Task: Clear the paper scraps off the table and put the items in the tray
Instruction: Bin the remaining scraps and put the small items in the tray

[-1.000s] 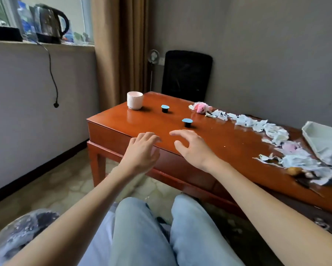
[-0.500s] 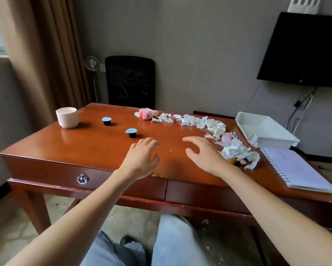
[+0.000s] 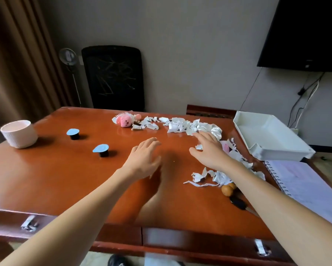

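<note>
White paper scraps (image 3: 182,126) lie in a curved band across the far right of the wooden table (image 3: 55,179). A pink plush toy (image 3: 125,120) sits at the band's left end. Another pink item (image 3: 225,146) is half buried among the scraps. A white tray (image 3: 272,150) stands empty at the table's far right corner. My right hand (image 3: 209,150) hovers open, fingertips at the scraps' edge. My left hand (image 3: 144,158) is open above bare wood, holding nothing. Two small dark cups with blue lids (image 3: 102,150) (image 3: 73,133) stand to the left.
A white ribbed cup (image 3: 19,133) stands at the far left. A spiral notebook (image 3: 307,189) lies at the right edge, in front of the tray. A brown round object (image 3: 227,189) and a black one (image 3: 238,202) lie beside my right forearm. A black chair stands behind the table.
The view has swung right and closer over the table. Both hands have reached forward, the right one arriving at the paper scraps.
</note>
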Tool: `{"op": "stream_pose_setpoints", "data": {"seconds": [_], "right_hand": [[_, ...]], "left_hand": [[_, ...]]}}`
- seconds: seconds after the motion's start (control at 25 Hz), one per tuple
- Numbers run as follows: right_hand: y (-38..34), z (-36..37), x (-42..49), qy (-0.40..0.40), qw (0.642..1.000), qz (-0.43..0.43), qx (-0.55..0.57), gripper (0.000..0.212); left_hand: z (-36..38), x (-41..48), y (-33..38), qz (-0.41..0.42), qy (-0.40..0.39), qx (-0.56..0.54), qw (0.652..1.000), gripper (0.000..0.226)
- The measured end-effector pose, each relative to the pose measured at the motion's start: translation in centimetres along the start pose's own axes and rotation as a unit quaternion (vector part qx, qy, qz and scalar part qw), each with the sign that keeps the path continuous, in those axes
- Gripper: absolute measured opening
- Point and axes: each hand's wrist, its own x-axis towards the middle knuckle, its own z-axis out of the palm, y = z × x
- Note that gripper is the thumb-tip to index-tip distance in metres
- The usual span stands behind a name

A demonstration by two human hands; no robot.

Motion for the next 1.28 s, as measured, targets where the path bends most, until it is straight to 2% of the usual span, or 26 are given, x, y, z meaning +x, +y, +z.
{"op": "stream_pose_setpoints", "data": {"seconds": [0.28, 0.52, 0.72, 0.96, 1.28], "right_hand": [[4.3, 1.6, 7.8, -0.005, 0.998, 0.022, -0.063, 0.068], [3.9, 3.9, 15.0, -0.015, 0.997, -0.049, -0.052, 0.071], [3.2, 5.5, 19.8, -0.044, 0.995, -0.070, -0.057, 0.075], [4.2, 6.7, 21.0, -0.102, 0.990, -0.038, -0.085, 0.082], [3.7, 5.6, 18.6, -0.104, 0.987, -0.037, -0.115, 0.063]], "left_hand": [[3.3, 9.4, 0.3, 0.000, -0.018, 0.012, 1.000, 0.055], [4.8, 16.1, -2.9, -0.020, -0.004, 0.020, 1.000, 0.063], [4.9, 20.2, -5.9, 0.005, 0.019, 0.084, 0.996, 0.070], [7.2, 21.5, -7.6, -0.002, -0.070, 0.080, 0.994, 0.072], [6.9, 20.0, -7.3, -0.007, -0.071, 0.058, 0.996, 0.061]]}}
